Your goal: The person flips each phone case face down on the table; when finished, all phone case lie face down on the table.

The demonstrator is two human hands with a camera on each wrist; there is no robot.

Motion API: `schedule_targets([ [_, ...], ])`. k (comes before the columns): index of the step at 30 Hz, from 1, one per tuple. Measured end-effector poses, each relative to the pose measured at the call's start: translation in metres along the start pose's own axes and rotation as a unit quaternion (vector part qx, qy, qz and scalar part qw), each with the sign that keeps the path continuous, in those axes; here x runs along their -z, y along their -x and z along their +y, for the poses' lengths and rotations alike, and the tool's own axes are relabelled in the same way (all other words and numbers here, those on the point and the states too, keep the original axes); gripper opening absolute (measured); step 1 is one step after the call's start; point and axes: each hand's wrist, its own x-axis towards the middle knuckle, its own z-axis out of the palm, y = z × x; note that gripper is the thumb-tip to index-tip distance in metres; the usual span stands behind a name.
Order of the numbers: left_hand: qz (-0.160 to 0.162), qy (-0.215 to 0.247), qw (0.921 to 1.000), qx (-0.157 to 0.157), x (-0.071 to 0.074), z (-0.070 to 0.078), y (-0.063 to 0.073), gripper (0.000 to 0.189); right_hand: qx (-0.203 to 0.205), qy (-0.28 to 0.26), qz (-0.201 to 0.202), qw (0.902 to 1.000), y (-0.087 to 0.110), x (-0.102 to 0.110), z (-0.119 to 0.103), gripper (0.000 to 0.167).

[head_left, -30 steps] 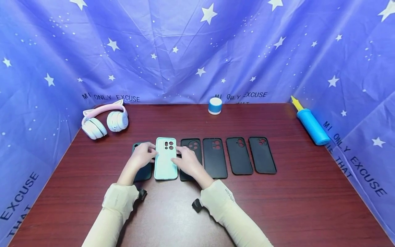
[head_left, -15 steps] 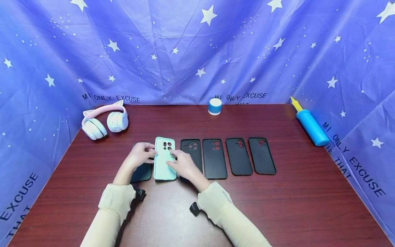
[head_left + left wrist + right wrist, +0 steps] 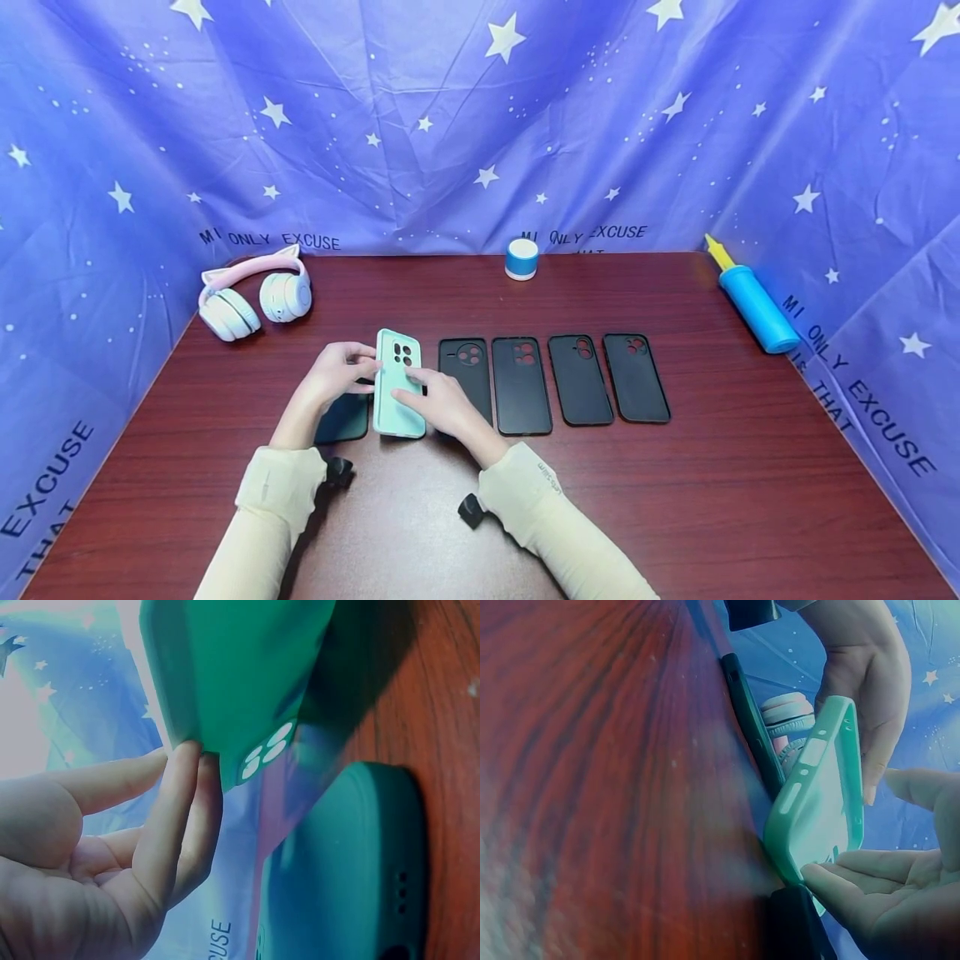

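The left hand point(image 3: 341, 373) is pinching the left long edge of a mint-green phone case point(image 3: 392, 410) between thumb and fingers, near the end with the camera holes. The case is standing tilted over the counter point(image 3: 712, 492), its left side being raised and its inner face showing in the head view. The right hand point(image 3: 444, 402) is reaching in from the opposite side with its fingers nearly straight, the fingertips touching the case at its right edge; whether the thumb is also touching the case is hard to tell.

A dark green case point(image 3: 347, 418) is lying flat on the counter, partly under the left hand. To the right of the mint case, four black cases point(image 3: 522, 400) are lying side by side in a row, the nearest being partly covered by the right hand.

Farther back, pink-and-white headphones point(image 3: 287, 297) are resting at the left, a small blue-and-white cylinder point(image 3: 522, 262) is standing near the starry curtain point(image 3: 420, 187), and a blue pump with a yellow nozzle point(image 3: 759, 308) is lying at the right.
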Motion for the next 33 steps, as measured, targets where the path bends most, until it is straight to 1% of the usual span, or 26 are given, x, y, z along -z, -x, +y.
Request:
schedule_targets([
  [11,0.000,0.029,0.9994,-0.017,-0.0014,0.0015,0.0003,0.034,-0.001,-0.024,0.015,0.9996,-0.0012,-0.0019,-0.0002,0.055],
  [20,-0.004,0.030,0.9986,-0.044,-0.0036,0.0031,0.0002,0.034,-0.002,-0.057,0.014,0.9983,-0.0006,-0.0017,-0.0004,0.058],
  [25,-0.010,0.040,0.9975,-0.057,-0.0053,0.0032,-0.0007,0.035,-0.001,-0.074,0.018,0.9971,-0.0005,-0.0021,-0.0006,0.058],
  [33,-0.016,0.053,0.9963,-0.066,-0.0081,0.0029,-0.0012,0.036,0.005,-0.073,0.031,0.9968,0.0010,-0.0013,-0.0023,0.054],
])
